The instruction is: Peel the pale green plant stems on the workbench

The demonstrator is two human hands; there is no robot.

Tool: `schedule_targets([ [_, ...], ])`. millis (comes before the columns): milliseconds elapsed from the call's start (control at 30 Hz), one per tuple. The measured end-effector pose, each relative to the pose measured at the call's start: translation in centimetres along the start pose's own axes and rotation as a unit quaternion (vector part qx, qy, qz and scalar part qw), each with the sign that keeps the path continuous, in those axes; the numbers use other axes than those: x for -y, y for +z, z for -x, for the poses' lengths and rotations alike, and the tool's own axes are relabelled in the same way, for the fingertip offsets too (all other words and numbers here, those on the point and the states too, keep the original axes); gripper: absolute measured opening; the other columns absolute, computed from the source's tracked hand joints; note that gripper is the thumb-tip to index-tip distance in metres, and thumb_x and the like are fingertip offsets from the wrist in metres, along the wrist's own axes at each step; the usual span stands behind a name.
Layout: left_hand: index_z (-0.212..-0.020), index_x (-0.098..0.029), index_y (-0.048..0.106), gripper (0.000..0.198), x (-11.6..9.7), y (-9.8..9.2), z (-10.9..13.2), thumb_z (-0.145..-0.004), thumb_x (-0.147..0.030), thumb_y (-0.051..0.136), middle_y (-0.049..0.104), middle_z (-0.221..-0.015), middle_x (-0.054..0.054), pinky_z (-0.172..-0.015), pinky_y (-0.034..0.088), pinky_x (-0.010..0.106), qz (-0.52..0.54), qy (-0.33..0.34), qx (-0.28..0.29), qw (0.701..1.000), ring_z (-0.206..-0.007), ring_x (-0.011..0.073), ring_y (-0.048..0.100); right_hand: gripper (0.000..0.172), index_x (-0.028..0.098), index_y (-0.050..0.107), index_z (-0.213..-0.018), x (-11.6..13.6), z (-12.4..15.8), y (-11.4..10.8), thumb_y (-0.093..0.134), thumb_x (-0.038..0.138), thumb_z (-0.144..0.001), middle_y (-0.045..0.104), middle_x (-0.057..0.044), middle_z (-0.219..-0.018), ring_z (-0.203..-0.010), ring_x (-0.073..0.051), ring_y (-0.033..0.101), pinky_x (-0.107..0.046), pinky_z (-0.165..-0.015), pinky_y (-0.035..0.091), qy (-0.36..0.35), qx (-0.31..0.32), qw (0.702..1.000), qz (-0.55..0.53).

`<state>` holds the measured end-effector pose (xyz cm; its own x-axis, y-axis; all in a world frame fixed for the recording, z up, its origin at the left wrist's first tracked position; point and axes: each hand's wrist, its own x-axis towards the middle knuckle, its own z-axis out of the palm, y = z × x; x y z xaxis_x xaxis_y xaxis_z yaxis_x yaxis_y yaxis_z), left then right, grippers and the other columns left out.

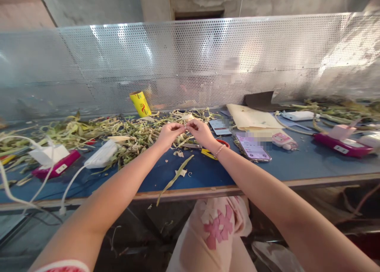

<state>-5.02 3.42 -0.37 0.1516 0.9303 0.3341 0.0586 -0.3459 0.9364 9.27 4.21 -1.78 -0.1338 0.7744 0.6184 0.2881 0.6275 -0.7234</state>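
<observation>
My left hand [170,136] and my right hand [200,133] meet over the middle of the table, fingertips pinched together. Something small and pale is between them, too small to name. Behind and to the left lies a spread of dried, greenish-yellow plant strips [127,139]. Scissors with red and yellow handles [208,153] lie just below my right hand, partly hidden by the wrist. One long leaf strip [175,180] with a pale scrap lies nearer me and hangs over the table edge.
Phones [220,127] [253,146] and a yellowish envelope [252,117] lie to the right. Magenta power strips [56,165] [342,145] stand at both sides with white cables. A yellow tube [140,104] leans near the perforated metal screen [190,62].
</observation>
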Motion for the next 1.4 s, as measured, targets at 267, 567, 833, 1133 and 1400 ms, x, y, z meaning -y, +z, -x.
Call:
schedule_targets([
  [267,-0.068,-0.013,0.063,0.028,0.5,0.0,-0.3,-0.049,-0.03,0.074,0.061,-0.067,0.002,-0.067,0.043,0.027,0.001,0.02,0.0,1.0,-0.064,0.0121,0.054,0.009,0.017,0.055,-0.069,0.0,-0.1,-0.1,0.054,0.025,-0.067,0.056,0.0,-0.065,-0.061,-0.011,0.049,-0.026,-0.062,0.04,0.028,0.009,0.998,-0.059],
  [567,-0.065,-0.013,0.062,0.021,0.4,-0.2,-0.1,-0.059,-0.032,0.069,0.059,-0.064,0.001,-0.063,0.04,0.023,-0.02,0.046,0.006,0.999,-0.061,0.0106,0.052,0.012,0.016,0.056,-0.074,-0.5,-0.4,-0.3,0.054,0.025,-0.067,0.056,0.001,-0.064,-0.055,-0.009,0.048,-0.024,-0.054,0.039,0.032,0.031,0.993,-0.106],
  [833,-0.068,-0.013,0.064,0.021,1.3,0.1,-0.5,-0.057,-0.03,0.07,0.061,-0.065,0.001,-0.065,0.042,0.023,0.069,0.027,-0.016,0.997,-0.063,0.0101,0.054,0.016,0.016,0.056,-0.08,-0.4,-0.2,-0.2,0.057,0.022,-0.065,0.061,-0.001,-0.067,-0.064,-0.012,0.057,-0.027,-0.063,0.046,0.026,0.016,0.995,-0.097],
  [1133,-0.066,-0.012,0.063,0.02,1.2,-0.2,-0.7,-0.054,-0.024,0.074,0.058,-0.058,0.0,-0.059,0.042,0.02,0.121,-0.013,-0.013,0.992,-0.058,0.0078,0.052,0.017,0.015,0.059,-0.077,-1.1,-0.5,-0.6,0.059,0.028,-0.066,0.06,-0.003,-0.075,-0.063,-0.011,0.054,-0.026,-0.061,0.046,0.006,0.004,1.0,-0.014],
  [1400,-0.063,-0.011,0.062,0.02,0.4,-0.1,-0.5,-0.052,-0.02,0.075,0.061,-0.067,0.001,-0.073,0.044,0.021,0.184,-0.037,-0.002,0.982,-0.065,0.0068,0.055,0.011,0.014,0.057,-0.073,-0.9,-0.4,-0.8,0.056,0.024,-0.068,0.058,0.0,-0.063,-0.058,-0.01,0.053,-0.025,-0.057,0.045,0.062,0.085,0.992,-0.064],
])
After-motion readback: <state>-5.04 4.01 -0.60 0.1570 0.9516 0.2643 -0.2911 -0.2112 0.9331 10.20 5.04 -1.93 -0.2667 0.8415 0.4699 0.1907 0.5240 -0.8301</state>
